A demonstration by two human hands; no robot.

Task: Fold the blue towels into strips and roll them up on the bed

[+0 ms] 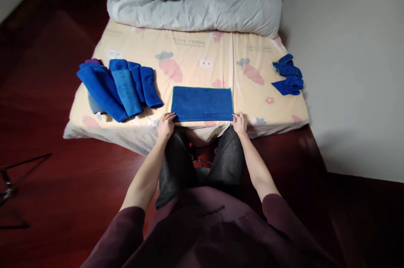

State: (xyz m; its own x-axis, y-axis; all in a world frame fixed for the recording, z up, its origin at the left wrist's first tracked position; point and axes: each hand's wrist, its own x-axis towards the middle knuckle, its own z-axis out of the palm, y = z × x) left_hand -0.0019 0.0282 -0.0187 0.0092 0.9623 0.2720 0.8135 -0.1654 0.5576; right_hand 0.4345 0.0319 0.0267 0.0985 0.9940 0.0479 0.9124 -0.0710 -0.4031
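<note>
Blue rectangular cloth (pixel 202 104), long side crosswise. Your left hand (pixel 166 124) and right hand (pixel 240 123) pinch its 2 near corners.

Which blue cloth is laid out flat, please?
The cloth between the left hand and right hand; the left-side cloths lie overlapping, the right-side cloths crumpled.

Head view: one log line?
green-edged blue rectangular cloth: flat on cream carrot-print bedsheet | left hand: pinching near-left corner | right hand: pinching near-right corner | crumpled blue cloths: at right

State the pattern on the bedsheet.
The bedsheet has pink carrots on pale peach; the head view shows it best.
</note>
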